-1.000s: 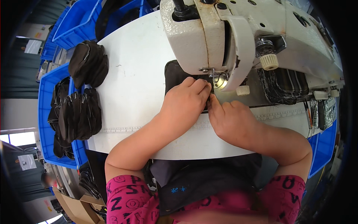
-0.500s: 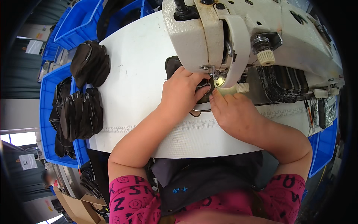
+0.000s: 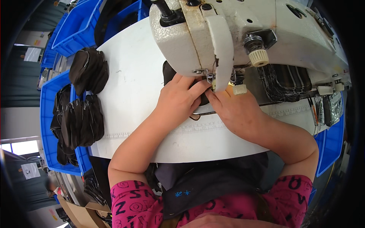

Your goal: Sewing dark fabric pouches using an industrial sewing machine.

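Observation:
A dark fabric piece (image 3: 167, 71) lies under the head of a white sewing machine (image 3: 181, 45), its middle mostly hidden by my fingers. My left hand (image 3: 178, 97) grips it just left of the needle area, thumb and forefinger pressed together near the presser foot. Close on the other side, my right hand (image 3: 236, 110) has its fingers bunched on the same piece, the tips partly covered by the machine's white lever. Both hands nearly touch at the needle. A small tan-edged tab (image 3: 194, 117) sticks out below the left fingers.
Stacked dark pouches (image 3: 88, 71) and a second bundle (image 3: 83, 119) sit at the left by a blue bin (image 3: 48, 114). More dark pieces (image 3: 287, 81) lie under the machine arm. A printed ruler strip (image 3: 182, 128) crosses the white table (image 3: 131, 76).
The view has shifted slightly, moving the machine left in the picture. My hands have drawn closer together at the needle, and the zipper teeth seen before are now covered.

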The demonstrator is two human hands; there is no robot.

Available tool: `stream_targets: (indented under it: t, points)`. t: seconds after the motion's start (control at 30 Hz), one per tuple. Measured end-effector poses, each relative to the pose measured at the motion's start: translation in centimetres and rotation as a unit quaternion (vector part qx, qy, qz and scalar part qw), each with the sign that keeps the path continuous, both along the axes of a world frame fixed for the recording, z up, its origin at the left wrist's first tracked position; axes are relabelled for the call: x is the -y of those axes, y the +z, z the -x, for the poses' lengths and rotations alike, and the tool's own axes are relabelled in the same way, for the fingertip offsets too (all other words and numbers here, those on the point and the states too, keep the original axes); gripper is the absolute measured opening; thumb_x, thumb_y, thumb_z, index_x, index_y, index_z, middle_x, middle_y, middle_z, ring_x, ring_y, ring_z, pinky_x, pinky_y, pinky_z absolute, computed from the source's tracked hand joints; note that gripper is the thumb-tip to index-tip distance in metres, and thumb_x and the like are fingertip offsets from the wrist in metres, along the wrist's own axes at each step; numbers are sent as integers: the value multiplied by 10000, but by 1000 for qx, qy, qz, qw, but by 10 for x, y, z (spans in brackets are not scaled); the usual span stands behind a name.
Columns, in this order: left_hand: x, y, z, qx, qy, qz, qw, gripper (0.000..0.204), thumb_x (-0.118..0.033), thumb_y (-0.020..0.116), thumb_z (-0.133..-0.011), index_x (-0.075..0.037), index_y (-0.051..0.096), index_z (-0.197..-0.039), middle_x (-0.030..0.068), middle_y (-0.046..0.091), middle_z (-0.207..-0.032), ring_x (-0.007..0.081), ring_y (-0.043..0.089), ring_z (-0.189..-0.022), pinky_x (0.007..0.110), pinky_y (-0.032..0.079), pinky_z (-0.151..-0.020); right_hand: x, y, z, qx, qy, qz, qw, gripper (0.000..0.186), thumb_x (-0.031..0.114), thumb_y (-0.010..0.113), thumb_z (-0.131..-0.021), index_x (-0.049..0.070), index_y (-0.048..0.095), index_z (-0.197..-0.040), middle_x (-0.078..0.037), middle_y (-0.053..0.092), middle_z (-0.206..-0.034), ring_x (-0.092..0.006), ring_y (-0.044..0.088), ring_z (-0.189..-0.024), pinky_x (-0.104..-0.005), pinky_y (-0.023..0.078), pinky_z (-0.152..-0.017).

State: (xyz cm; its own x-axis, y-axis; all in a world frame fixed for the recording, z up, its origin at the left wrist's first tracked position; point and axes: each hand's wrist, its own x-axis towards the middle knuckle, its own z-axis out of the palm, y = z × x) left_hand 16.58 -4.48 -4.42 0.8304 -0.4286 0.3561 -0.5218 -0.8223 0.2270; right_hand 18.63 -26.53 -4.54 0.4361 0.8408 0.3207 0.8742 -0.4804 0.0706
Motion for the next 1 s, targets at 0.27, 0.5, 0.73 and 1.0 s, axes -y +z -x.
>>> stream_targets:
  t: [0.27,0.5,0.73,1.0]
  points:
    - [-2,-11,-3,102,-13,-51,993,396,-160,809,-698,-192,718,-1082,-10,628,-1008,221,652,-959,349,561,-691,2,-10,1,-64,12,-4,998,262,124,690,-815,-8,699,-1041,-80,649,-883,-222,678,-755,-372,507,-657]
    - [4,-6,-5,143,-45,-6,989,196,-169,850,-761,-145,776,-940,-14,693,-946,216,666,-757,347,523,-607,4,-11,3,-70,48,-6,996,234,119,691,-804,8,713,-1009,-82,659,-861,-227,661,-759,-366,504,-688]
    - [4,-3,2,95,-53,-27,994,232,-148,856,-741,-124,782,-959,-7,694,-895,201,682,-722,336,555,-622,5,-5,6,-52,54,52,996,291,103,652,-876,-13,720,-1134,-44,626,-816,-210,653,-766,-360,505,-619]
    - [2,1,3,11,-70,11,997,242,-84,829,-755,-70,781,-992,15,694,-890,228,674,-748,354,552,-630,4,-6,8,-81,70,-5,994,160,106,687,-783,12,689,-913,-84,643,-791,-221,650,-721,-372,490,-657]
